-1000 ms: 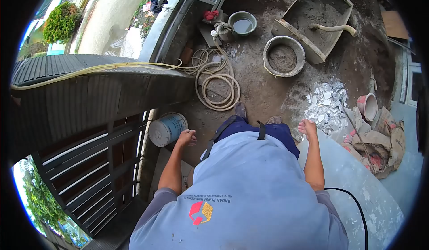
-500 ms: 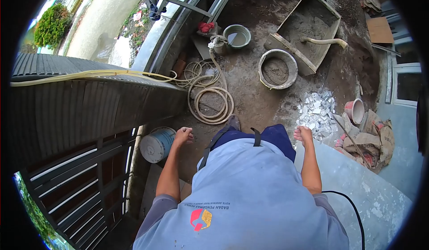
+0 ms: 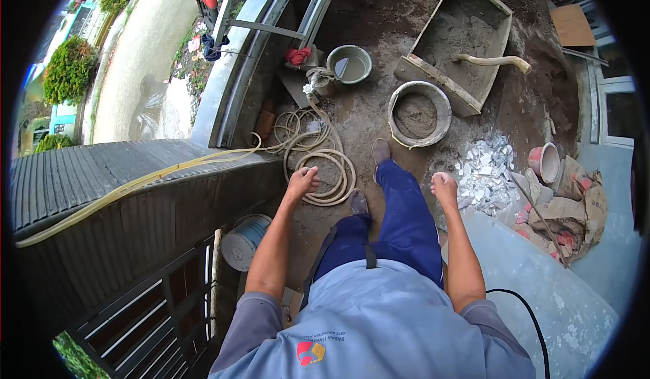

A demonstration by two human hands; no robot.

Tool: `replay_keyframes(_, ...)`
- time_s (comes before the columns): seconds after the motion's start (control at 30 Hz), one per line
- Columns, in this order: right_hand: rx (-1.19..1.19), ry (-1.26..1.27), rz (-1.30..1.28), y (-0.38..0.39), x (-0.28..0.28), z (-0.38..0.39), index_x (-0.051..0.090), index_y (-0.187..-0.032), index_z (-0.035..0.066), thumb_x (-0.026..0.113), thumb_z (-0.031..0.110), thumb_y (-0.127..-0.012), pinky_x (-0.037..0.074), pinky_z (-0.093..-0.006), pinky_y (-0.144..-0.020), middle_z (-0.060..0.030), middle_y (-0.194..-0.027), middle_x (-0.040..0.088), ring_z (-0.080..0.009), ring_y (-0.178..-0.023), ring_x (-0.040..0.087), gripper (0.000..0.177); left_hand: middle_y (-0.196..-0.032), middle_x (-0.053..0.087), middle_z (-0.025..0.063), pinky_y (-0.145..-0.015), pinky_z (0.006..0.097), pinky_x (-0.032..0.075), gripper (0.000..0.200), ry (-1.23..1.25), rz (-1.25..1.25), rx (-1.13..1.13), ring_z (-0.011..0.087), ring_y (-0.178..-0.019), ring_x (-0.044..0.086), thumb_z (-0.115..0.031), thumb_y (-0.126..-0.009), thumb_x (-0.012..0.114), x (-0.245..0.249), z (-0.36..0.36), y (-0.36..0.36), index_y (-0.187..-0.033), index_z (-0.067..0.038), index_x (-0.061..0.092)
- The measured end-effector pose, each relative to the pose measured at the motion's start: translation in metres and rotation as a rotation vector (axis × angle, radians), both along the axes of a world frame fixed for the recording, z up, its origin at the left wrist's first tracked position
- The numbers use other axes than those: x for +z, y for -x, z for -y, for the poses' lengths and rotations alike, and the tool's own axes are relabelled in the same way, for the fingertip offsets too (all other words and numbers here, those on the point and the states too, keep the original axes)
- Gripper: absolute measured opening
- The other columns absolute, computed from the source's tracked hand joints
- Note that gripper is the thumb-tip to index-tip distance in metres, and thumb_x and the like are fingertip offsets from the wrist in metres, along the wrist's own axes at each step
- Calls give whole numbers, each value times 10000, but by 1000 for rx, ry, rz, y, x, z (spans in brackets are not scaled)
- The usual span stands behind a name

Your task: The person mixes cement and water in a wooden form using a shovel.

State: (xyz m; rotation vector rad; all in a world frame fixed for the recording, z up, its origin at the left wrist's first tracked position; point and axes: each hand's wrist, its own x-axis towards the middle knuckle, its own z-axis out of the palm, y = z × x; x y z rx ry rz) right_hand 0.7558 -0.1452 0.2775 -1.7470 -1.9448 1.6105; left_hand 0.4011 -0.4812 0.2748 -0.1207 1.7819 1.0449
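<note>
My left hand (image 3: 303,182) is closed in a loose fist over the coiled hose (image 3: 347,169), apart from it as far as I can tell, with nothing visible in it. My right hand (image 3: 444,188) is also curled shut and looks empty, just left of a heap of broken white tile pieces (image 3: 487,169). Ahead of my feet stands a bucket (image 3: 445,120) with wet grey mortar (image 3: 416,116) inside. Behind it is a mixing trough (image 3: 440,82) with grey mix, and a curved wooden handle (image 3: 501,61) sticks out over its side.
A basin of water (image 3: 368,67) stands at the back beside a hose end. To my left are a light-blue bucket (image 3: 245,242) and a corrugated metal wall (image 3: 156,203). On the right lie a pinkish bucket (image 3: 542,163), crumpled sacks (image 3: 569,218) and a thin stick.
I have stepped forward, one foot now ahead of the other. Both hands have swung forward, the left over the hose coil. The light-blue bucket has slipped back in view.
</note>
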Motion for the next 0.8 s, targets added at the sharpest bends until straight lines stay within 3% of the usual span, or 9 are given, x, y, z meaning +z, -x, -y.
replay_keyframes(0.13, 263, -35, -86, 113, -37, 8, 714, -1031, -9, 615, 210, -924, 542, -303, -625, -77, -776, 694, -137, -657, 664, 263, -1069, 712, 59, -794, 352, 546, 497, 22, 7, 9, 178, -930, 665, -489, -979, 635, -21, -101, 21, -1226, -60, 685)
replay_keyframes(0.17, 338, -39, -113, 140, -49, 15, 717, -1022, -5, 618, 208, -919, 542, -320, -642, -86, -754, 689, -151, -658, 667, 256, -1313, 643, 180, -981, 481, 525, 609, 18, 84, -1, 317, -1206, 623, -490, -977, 638, -35, -123, 32, -1384, -43, 563)
replay_keyframes(0.23, 460, 36, -157, 180, -70, 30, 718, -1000, 1, 617, 215, -904, 535, -364, -673, -139, -739, 684, -210, -672, 674, 255, -1423, 556, 237, -1039, 515, 493, 707, -42, 121, 67, 378, -1299, 559, -481, -976, 642, -60, -173, 48, -1474, -12, 466)
replay_keyframes(0.3, 493, 82, -208, 199, -124, 57, 718, -995, 16, 605, 219, -897, 526, -392, -687, -190, -770, 683, -299, -702, 678, 252, -1493, 469, 267, -1080, 527, 460, 767, -82, 212, 150, 408, -1358, 493, -472, -979, 641, -94, -219, 63, -1520, 3, 379)
replay_keyframes(0.37, 580, 367, -94, 217, -139, 63, 704, -985, 10, 567, 224, -904, 525, -474, -818, -260, -965, 696, -432, -946, 685, 267, -1550, 384, 285, -1119, 537, 423, 817, -119, 271, 237, 429, -1411, 424, -466, -982, 638, -138, -264, 82, -1558, 5, 300)
replay_keyframes(0.5, 480, 458, -110, 216, -175, 81, 683, -993, 6, 564, 258, -908, 523, -488, -817, -268, -928, 696, -430, -934, 688, 291, -1627, 221, 285, -1174, 550, 354, 897, -157, 310, 340, 444, -1481, 298, -463, -989, 631, -239, -349, 127, -1602, -14, 156)
replay_keyframes(0.57, 559, 605, 37, 211, -180, 72, 714, -1071, 26, 582, 245, -889, 537, -428, -795, -238, -921, 714, -382, -894, 708, 313, -1651, 157, 270, -1188, 555, 333, 931, -150, 310, 403, 446, -1499, 255, -466, -988, 633, -289, -376, 147, -1614, -30, 100)
replay_keyframes(0.63, 687, 658, 51, 216, -185, 61, 669, -1087, -11, 571, 274, -929, 530, -488, -874, -277, -1014, 706, -435, -985, 685, 340, -1667, 109, 249, -1198, 562, 318, 957, -145, 303, 492, 447, -1510, 222, -473, -984, 638, -335, -400, 168, -1624, -56, 60)
replay_keyframes(0.8, 492, 695, -96, 244, -179, 33, 648, -1160, -19, 557, 254, -964, 547, -476, -869, -271, -1055, 709, -430, -994, 690, 348, -1690, -6, 180, -1169, 634, 343, 909, -164, 379, 838, 433, -1534, 155, -370, -987, 670, -430, -429, 222, -1634, -178, 61)
